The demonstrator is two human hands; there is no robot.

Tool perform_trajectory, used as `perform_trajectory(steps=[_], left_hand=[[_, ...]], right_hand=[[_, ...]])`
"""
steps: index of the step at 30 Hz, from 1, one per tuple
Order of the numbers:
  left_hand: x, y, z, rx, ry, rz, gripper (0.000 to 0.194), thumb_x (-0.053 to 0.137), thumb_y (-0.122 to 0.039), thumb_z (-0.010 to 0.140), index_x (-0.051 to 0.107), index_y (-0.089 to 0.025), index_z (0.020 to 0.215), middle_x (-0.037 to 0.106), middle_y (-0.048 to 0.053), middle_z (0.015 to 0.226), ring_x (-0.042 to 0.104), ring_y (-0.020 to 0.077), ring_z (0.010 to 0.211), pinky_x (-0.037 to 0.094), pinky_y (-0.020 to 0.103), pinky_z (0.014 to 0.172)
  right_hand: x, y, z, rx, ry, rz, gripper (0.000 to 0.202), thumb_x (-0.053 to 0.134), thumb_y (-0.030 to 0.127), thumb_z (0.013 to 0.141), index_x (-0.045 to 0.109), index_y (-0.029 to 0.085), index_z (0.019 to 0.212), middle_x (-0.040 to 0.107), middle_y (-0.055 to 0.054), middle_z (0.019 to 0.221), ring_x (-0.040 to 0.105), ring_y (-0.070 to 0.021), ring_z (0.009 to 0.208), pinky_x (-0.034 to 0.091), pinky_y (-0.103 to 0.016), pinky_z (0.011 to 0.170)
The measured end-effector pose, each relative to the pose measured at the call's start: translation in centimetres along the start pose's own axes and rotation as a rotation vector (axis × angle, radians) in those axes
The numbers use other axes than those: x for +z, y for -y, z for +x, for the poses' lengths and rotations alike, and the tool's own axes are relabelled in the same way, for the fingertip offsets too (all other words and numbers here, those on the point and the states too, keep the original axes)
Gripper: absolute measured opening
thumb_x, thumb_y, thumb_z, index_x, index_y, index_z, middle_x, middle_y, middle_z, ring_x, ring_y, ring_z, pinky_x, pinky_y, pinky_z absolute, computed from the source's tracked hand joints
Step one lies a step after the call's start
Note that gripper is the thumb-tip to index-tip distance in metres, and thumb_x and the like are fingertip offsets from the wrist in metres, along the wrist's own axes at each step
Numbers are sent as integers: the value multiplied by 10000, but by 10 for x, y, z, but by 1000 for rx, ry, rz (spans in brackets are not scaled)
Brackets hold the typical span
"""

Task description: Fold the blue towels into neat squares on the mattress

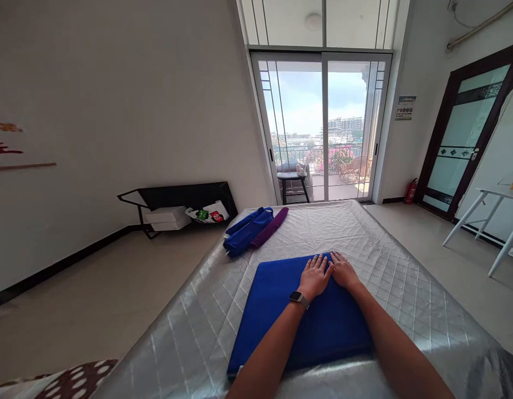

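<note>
A flat, folded blue cloth (273,302) lies on the quilted silver mattress (189,321). My left hand (316,276), with a watch on its wrist, rests on the cloth near its far edge, palm down and fingers stretched out. Close beside it, my right hand (343,270) lies flat at the cloth's far right corner, its fingers extended and partly hidden behind my left thumb. Farther off on the mattress are a rolled blue cloth (248,230) and, against its right side, a rolled purple cloth (270,228).
Left of the mattress, a black rack (185,197) holds white boxes (167,217) and a printed bag (210,213). A stool (291,180) stands by the sliding glass door (323,127). At right are a white table (501,192) and a fire extinguisher (411,192).
</note>
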State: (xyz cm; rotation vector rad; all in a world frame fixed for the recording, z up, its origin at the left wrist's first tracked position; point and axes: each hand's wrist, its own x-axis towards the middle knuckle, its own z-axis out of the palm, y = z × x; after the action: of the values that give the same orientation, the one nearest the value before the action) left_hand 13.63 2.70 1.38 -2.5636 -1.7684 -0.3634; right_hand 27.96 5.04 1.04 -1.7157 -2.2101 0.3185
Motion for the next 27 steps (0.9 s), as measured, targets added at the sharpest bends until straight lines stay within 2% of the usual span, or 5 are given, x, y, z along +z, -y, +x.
perform_trajectory(steps=[4, 8, 11, 16, 27], left_hand=[[-14, 58, -21, -147, 74, 33, 665, 200, -539, 1044, 409, -167, 1554, 397, 116, 1617, 297, 273, 1527, 246, 476, 1249], [-23, 125, -52, -268, 60, 117, 649, 188, -495, 1041, 414, -161, 1549, 402, 129, 1612, 300, 296, 1524, 241, 503, 1244], [-24, 158, -71, -363, 48, 118, 673, 175, -489, 1033, 383, -119, 1557, 365, 146, 1625, 278, 300, 1531, 251, 479, 1238], [-25, 167, -80, -424, 56, 10, 784, 156, -561, 1015, 284, -25, 1573, 268, 184, 1653, 234, 295, 1544, 227, 424, 1241], [-25, 161, -75, -433, 25, -72, 825, 184, -620, 998, 311, -32, 1563, 292, 198, 1643, 261, 301, 1537, 235, 404, 1229]], right_hand=[[-1, 5, 0, 26, -11, 33, 583, 294, 351, 1050, 383, 87, 1562, 360, -120, 1633, 272, -228, 1529, 217, -372, 1241], [-5, 7, -1, 27, 5, 52, 591, 287, 351, 1043, 376, 89, 1565, 343, -110, 1640, 257, -224, 1534, 211, -379, 1246], [-10, 9, -3, 46, 31, 43, 599, 278, 344, 1040, 371, 65, 1562, 336, -111, 1643, 249, -224, 1537, 203, -371, 1251], [-16, 11, -5, 37, 39, 27, 610, 271, 337, 1036, 363, 38, 1560, 329, -126, 1643, 237, -225, 1541, 195, -371, 1255], [-12, 2, -2, 14, 19, -18, 617, 265, 372, 1035, 378, 72, 1562, 337, -109, 1641, 233, -209, 1541, 194, -375, 1262]])
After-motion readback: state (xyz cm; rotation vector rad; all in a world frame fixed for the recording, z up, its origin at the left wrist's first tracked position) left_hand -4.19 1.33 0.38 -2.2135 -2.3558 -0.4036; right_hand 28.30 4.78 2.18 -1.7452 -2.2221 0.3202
